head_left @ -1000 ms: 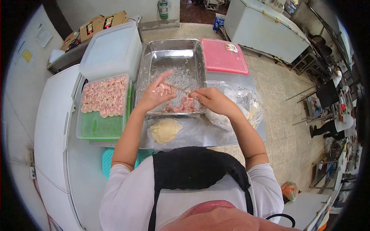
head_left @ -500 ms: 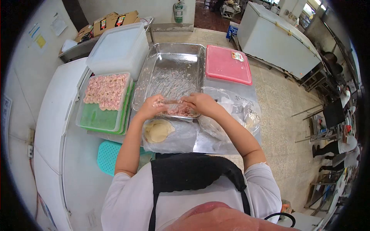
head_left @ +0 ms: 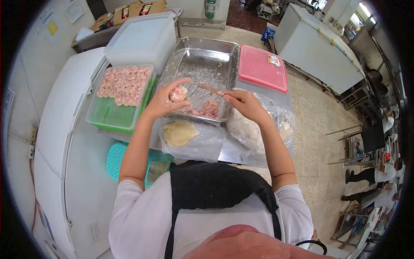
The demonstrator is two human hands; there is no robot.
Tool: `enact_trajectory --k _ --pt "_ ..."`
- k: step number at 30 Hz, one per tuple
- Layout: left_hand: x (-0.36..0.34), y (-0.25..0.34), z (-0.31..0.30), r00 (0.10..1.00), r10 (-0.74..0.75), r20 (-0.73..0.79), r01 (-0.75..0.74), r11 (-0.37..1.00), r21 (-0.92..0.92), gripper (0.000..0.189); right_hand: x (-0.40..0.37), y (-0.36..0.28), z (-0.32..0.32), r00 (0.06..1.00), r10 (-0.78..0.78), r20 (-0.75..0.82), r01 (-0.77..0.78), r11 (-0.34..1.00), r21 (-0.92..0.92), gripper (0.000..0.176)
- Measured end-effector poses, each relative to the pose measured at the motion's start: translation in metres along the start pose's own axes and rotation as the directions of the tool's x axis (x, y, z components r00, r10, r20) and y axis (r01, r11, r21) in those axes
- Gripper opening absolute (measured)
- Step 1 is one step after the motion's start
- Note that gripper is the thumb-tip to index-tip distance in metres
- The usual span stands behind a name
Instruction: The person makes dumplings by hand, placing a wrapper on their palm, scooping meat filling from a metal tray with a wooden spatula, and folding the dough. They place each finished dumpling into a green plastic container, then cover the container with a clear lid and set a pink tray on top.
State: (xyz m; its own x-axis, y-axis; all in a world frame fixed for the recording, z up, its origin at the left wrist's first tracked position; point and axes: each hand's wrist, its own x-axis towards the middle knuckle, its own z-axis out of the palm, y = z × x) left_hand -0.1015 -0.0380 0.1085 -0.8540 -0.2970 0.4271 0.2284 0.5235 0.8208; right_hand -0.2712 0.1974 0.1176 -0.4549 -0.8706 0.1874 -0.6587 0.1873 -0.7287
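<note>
In my left hand (head_left: 166,100), a round meat-filled dumpling (head_left: 178,93) sits in the palm, with the thumb and forefinger curved away from it. My right hand (head_left: 243,102) grips a thin, flat, meat-smeared spreader (head_left: 210,89) by its near end; its tip points left toward the dumpling. Both hands are over the near part of a deep metal tray (head_left: 236,56). Pink ground meat (head_left: 210,109) is heaped at the tray's near side, with smears across its bottom. Closer to my body, a stack of pale round wrappers (head_left: 180,133) lies on a plastic sheet (head_left: 196,149).
A green-lined tub (head_left: 108,115) at left holds rows of dumplings (head_left: 125,82). Behind it stands a stack of white lidded tubs (head_left: 140,39). A red-lidded container (head_left: 263,69) and plastic bags (head_left: 248,129) are at right. A turquoise basket (head_left: 115,159) sits below the table edge.
My hands have moved apart. The left has turned so the dumpling shows, and the spreader has been drawn back from it. The whole view has shifted slightly.
</note>
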Motion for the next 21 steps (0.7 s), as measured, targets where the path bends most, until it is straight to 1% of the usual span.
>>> enact_trajectory --k 1,2,3,4,5,6,7,8,9,11,12,14,15,16,17,18,19,20,21 --pt "-0.002 -0.011 0.000 0.997 0.074 0.024 -0.076 0.992 0.102 0.032 -0.003 -0.009 0.004 0.999 -0.012 0.033 0.009 0.993 0.116 0.029" --pt "-0.002 -0.022 -0.002 0.988 0.146 0.057 -0.155 0.968 0.199 0.033 -0.005 -0.014 0.016 0.999 -0.009 0.036 0.005 0.993 0.118 0.029" --pt "0.003 -0.022 -0.006 0.988 0.144 0.057 -0.152 0.969 0.196 0.033 -0.005 -0.018 0.031 0.997 -0.062 0.049 0.056 0.993 0.106 0.027" --pt "0.011 -0.020 -0.009 0.965 0.163 0.207 -0.197 0.968 0.156 0.036 -0.005 -0.022 0.041 0.992 -0.113 0.064 0.106 0.990 0.093 0.025" --pt "0.014 -0.020 -0.013 0.918 0.184 0.351 -0.236 0.965 0.111 0.038 -0.001 -0.023 0.041 0.992 -0.110 0.065 0.103 0.990 0.091 0.025" --pt "0.010 -0.026 -0.016 0.918 0.185 0.351 -0.235 0.966 0.107 0.038 0.005 -0.022 0.036 0.981 -0.189 0.038 0.191 0.979 -0.075 0.024" --pt "0.006 -0.035 -0.018 0.946 0.128 0.298 -0.177 0.974 0.140 0.039 0.009 -0.031 0.033 0.962 -0.271 0.025 0.269 0.932 -0.242 0.023" --pt "0.003 -0.042 -0.023 0.967 0.074 0.243 -0.118 0.978 0.172 0.039 0.007 -0.044 0.030 0.980 -0.197 -0.032 0.162 0.880 -0.447 0.022" --pt "0.001 -0.039 -0.031 0.966 0.074 0.248 -0.119 0.978 0.172 0.039 0.006 -0.057 0.038 0.980 -0.194 -0.036 0.158 0.881 -0.446 0.022" --pt "-0.005 -0.033 -0.048 0.973 -0.038 0.227 -0.011 0.978 0.209 0.039 0.009 -0.084 0.060 0.946 -0.274 -0.171 0.181 0.890 -0.419 0.022" --pt "-0.007 -0.037 -0.057 0.974 -0.035 0.225 -0.012 0.979 0.205 0.039 0.014 -0.090 0.073 0.967 -0.244 -0.072 0.170 0.829 -0.533 0.022" --pt "-0.012 -0.049 -0.077 0.968 0.048 0.245 -0.078 0.990 0.114 0.041 0.029 -0.099 0.076 0.972 -0.226 -0.062 0.162 0.837 -0.523 0.022" --pt "-0.017 -0.044 -0.090 0.970 0.048 0.237 -0.077 0.990 0.115 0.041 0.036 -0.107 0.076 0.977 -0.208 -0.054 0.153 0.847 -0.509 0.021" --pt "-0.022 -0.038 -0.102 0.969 -0.033 0.246 0.024 0.999 0.041 0.042 0.040 -0.116 0.075 0.981 -0.175 -0.082 0.120 0.884 -0.452 0.022" --pt "-0.025 -0.034 -0.113 0.957 -0.113 0.267 0.127 0.991 -0.033 0.043 0.044 -0.127 0.080 0.981 -0.176 -0.082 0.121 0.884 -0.452 0.022" --pt "-0.027 -0.036 -0.121 0.955 -0.116 0.272 0.130 0.991 -0.033 0.043 0.046 -0.137 0.087 0.976 -0.197 -0.089 0.156 0.928 -0.339 0.023" --pt "-0.030 -0.038 -0.127 0.969 -0.017 0.246 0.028 0.999 -0.044 0.042 0.047 -0.143 0.097 0.972 -0.215 -0.097 0.190 0.957 -0.220 0.025" --pt "-0.032 -0.041 -0.134 0.973 0.083 0.214 -0.074 0.996 -0.053 0.040 0.050 -0.145 0.115 0.982 -0.186 -0.022 0.173 0.948 -0.268 0.026" --pt "-0.033 -0.041 -0.142 0.974 0.078 0.213 -0.068 0.996 -0.052 0.040 0.053 -0.149 0.128 0.982 -0.185 -0.018 0.174 0.949 -0.264 0.026"
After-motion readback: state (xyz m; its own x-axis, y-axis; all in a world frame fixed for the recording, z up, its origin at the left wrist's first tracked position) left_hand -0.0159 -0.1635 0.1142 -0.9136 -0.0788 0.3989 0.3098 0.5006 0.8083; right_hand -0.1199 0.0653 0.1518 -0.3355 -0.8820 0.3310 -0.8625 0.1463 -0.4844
